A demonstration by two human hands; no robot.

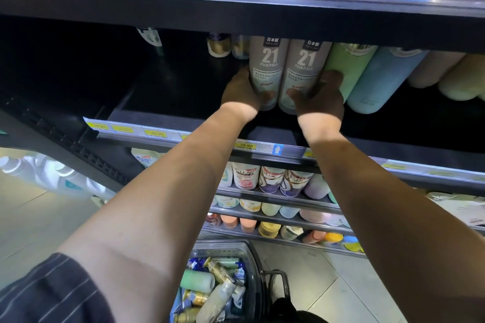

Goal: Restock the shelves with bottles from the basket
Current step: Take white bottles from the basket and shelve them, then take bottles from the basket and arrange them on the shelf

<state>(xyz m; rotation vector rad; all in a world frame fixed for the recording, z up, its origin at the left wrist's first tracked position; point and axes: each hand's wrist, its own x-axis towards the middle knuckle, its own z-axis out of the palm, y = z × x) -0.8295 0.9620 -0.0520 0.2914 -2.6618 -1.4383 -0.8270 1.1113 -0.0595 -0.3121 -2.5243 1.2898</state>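
Two matte grey cylindrical bottles stand touching on the dark shelf (162,94), the left hand (240,93) fingers clamped round the left bottle (265,71), the right hand (322,101) fingers round the right bottle (301,73), one basket (253,262) below the shelf.

Two grey bottles (286,73), green bottle (343,71), blue bottle (380,81), dark pinstriped sleeve (52,294).

arms outstretched, left hand (242,92) and right hand (321,98) with fingers curled.
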